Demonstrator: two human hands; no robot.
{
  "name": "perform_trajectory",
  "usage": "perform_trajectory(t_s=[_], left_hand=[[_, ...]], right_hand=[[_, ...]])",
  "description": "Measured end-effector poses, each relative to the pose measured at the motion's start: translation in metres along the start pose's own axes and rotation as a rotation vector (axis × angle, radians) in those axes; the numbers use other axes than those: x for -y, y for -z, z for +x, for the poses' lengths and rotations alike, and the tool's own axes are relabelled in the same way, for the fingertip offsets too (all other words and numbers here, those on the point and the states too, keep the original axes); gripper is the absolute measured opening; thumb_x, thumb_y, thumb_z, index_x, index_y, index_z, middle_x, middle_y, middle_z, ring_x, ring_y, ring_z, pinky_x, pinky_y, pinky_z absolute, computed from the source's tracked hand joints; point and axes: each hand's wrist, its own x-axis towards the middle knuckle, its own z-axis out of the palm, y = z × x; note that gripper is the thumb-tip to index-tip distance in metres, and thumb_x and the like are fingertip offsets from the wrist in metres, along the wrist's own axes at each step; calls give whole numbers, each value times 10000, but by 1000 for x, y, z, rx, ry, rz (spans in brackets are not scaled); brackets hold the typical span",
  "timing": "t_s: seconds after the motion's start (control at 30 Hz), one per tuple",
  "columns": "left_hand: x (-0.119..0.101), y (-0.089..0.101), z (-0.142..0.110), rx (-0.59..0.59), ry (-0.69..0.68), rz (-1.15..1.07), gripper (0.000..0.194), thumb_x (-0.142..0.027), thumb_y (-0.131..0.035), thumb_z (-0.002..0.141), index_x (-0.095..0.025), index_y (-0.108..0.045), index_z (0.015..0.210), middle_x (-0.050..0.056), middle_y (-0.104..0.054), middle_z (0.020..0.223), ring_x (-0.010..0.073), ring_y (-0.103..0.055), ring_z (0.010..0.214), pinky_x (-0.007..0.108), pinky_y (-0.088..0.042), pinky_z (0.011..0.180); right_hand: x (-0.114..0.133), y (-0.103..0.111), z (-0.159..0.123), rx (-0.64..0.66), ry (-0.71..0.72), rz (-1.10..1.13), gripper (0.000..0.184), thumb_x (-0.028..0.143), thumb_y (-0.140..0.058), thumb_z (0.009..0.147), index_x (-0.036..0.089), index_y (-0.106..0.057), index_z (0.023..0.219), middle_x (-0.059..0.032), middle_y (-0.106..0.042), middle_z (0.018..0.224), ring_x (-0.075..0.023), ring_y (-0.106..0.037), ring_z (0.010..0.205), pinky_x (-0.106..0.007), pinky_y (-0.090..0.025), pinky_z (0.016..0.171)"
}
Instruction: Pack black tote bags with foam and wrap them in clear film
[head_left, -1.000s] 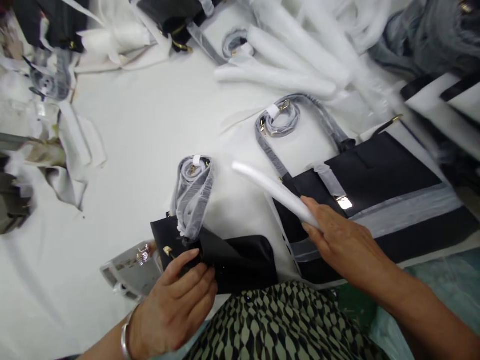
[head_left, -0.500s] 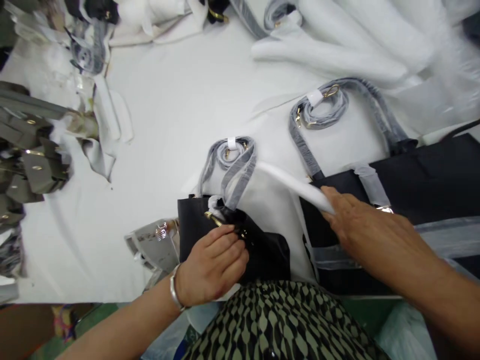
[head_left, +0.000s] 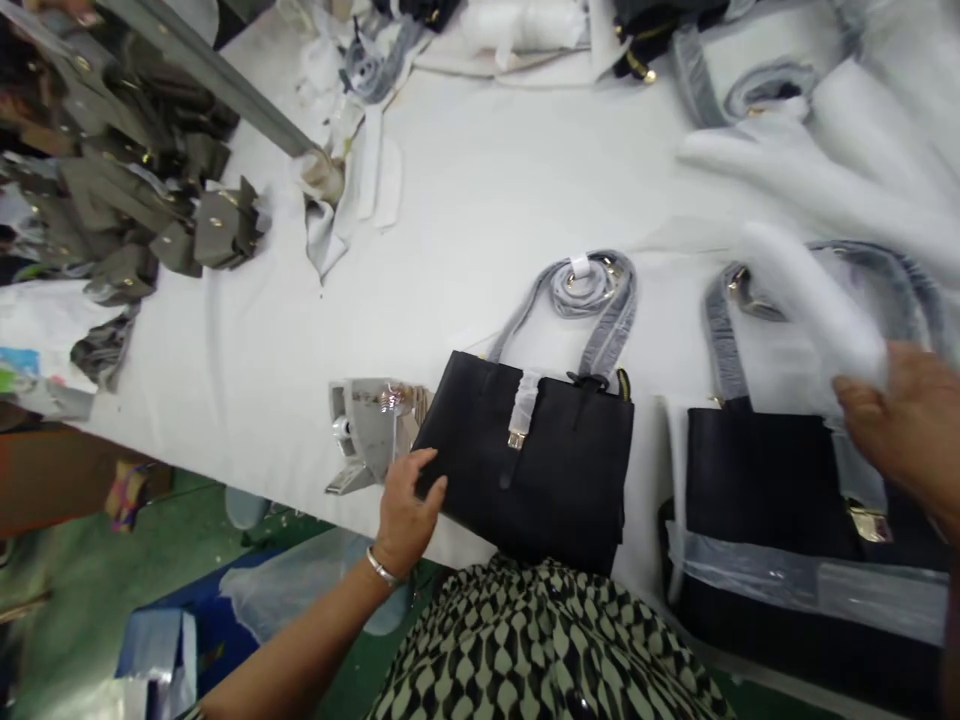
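A small black handbag (head_left: pixel 555 470) lies flat, its front flap strap and gold clasp facing up. Its wrapped handles and coiled strap (head_left: pixel 589 285) stretch away above it. My left hand (head_left: pixel 405 510) is at the bag's lower left edge, thumb and forefinger apart and touching it. In my right hand (head_left: pixel 904 420) is a white roll of soft packing material (head_left: pixel 821 300), blurred by motion, raised over a larger black handbag (head_left: pixel 757 460). That bag has clear film around its lower part and a wrapped clasp. A bundle of tags in clear plastic (head_left: pixel 382 420) lies left of the small bag.
More white packing rolls (head_left: pixel 795 175) lie at the upper right. Olive-grey bags (head_left: pixel 225 225) are piled at the far left, near a grey pole (head_left: pixel 225 80). White scraps (head_left: pixel 367 165) and black bags (head_left: pixel 660 25) lie along the far side of the white table (head_left: pixel 285 330).
The small handbag, whose top was gaping with a zip showing, now lies flat and closed-looking. My left hand has moved from its top to its left edge; my right lifted the roll rightward.
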Motion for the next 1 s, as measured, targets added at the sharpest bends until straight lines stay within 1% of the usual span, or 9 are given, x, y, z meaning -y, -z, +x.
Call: perform_trajectory(t_s=[0.1, 0.23, 0.33, 0.47, 0.57, 0.73, 0.8, 0.9, 1.0], left_hand=[[38, 2, -12, -38, 224, -16, 385, -370, -594, 808, -193, -525, 1142, 92, -575, 1046, 244, -578, 923, 450, -540, 779], [63, -12, -14, -4, 354, -107, 448, -403, -611, 779, -145, -524, 1135, 118, -585, 1058, 267, -581, 984, 480, -502, 872], [69, -19, -6, 64, 356, -98, 452, -414, -608, 773, -124, -545, 1114, 124, -611, 1049, 281, -570, 1010, 486, -467, 926], [67, -17, 14, 157, 327, -71, 418, -387, -595, 775, -133, -564, 1105, 113, -627, 1064, 277, -569, 1010, 460, -449, 947], [64, -16, 30, 179, 302, -94, 450, -393, -582, 781, -119, -550, 1136, 122, -618, 1087, 271, -568, 1030, 420, -449, 949], [64, -24, 54, 239, 276, -76, 472, -456, -591, 766, -131, -575, 1108, 131, -611, 1105, 293, -551, 1073, 415, -424, 968], [67, -28, 63, 270, 300, -97, 538, -512, -606, 745, -129, -562, 1120, 141, -611, 1116, 297, -561, 1065, 408, -437, 940], [70, -31, 73, 299, 395, -132, 742, -610, -637, 685, -103, -486, 1206, 173, -597, 1146, 305, -573, 1057, 398, -452, 899], [65, -32, 80, 301, 391, -107, 722, -626, -629, 682, -146, -495, 1205, 150, -591, 1146, 301, -555, 1083, 402, -427, 928]], right_hand=[[22, 5, -8, 109, -58, -58, 640, 603, -253, 875, 158, -461, 1285, -292, -593, 1074, -367, -616, 801, -486, -360, 597], [40, 23, -32, 65, -24, -31, 665, 606, -243, 866, 178, -400, 1350, -305, -546, 1165, -403, -610, 865, -520, -370, 639], [46, 40, -52, 71, -8, -11, 659, 605, -277, 855, 159, -437, 1312, -288, -558, 1165, -406, -595, 917, -515, -403, 693], [59, 50, -90, 114, -42, 174, 615, 630, -320, 798, 172, -538, 1146, -194, -612, 1052, -375, -585, 953, -472, -442, 766], [72, 41, -127, 191, -138, 411, 580, 664, -397, 748, 201, -568, 1054, -100, -633, 900, -303, -605, 835, -416, -465, 727], [84, 22, -176, 344, -334, 735, 581, 647, -495, 725, 203, -546, 1096, -16, -599, 708, -217, -581, 628, -330, -473, 568], [80, 18, -180, 324, -319, 691, 578, 632, -486, 735, 195, -546, 1108, -31, -613, 733, -228, -597, 654, -332, -477, 578], [73, 12, -174, 259, -147, 503, 559, 585, -434, 755, 175, -552, 1116, -97, -649, 917, -281, -623, 840, -377, -490, 720], [75, 6, -163, 277, -33, 301, 570, 543, -392, 766, 163, -531, 1167, -138, -646, 1005, -322, -610, 944, -423, -461, 810]])
